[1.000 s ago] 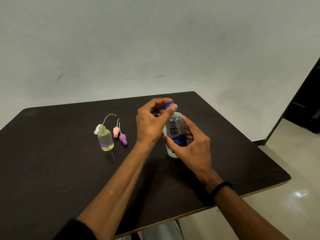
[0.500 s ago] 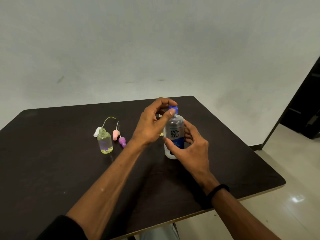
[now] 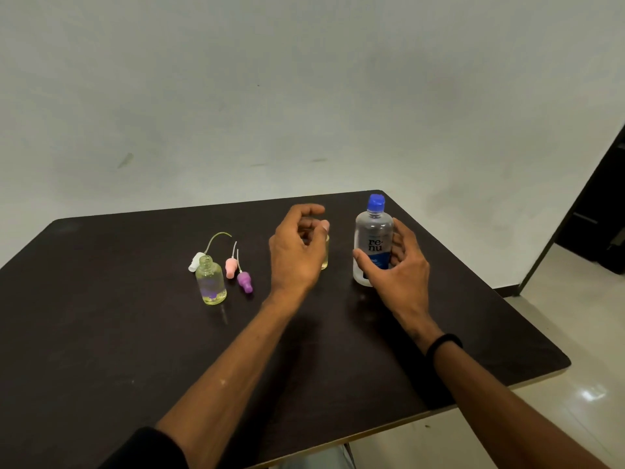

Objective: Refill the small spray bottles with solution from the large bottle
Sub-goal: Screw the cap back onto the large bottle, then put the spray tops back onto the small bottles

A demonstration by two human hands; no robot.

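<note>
Near the table's (image 3: 101, 333) far right corner the capped large bottle (image 3: 373, 242) is gripped by the right hand (image 3: 394, 265), while the empty, loosely curled left hand (image 3: 297, 252) is needed to uncap it for pouring.

left hand (image 3: 299, 252) off blue cap (image 3: 376, 202) | large bottle (image 3: 373, 242) moved right

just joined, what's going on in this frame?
A person is refilling small spray bottles at a dark table. The right hand holds the capped large bottle upright on the table. The left hand, fingers loosely curled, hovers in front of a second small bottle, holding nothing visible. An uncapped small bottle stands to the left beside three loose spray tops, white, pink and purple.
</note>
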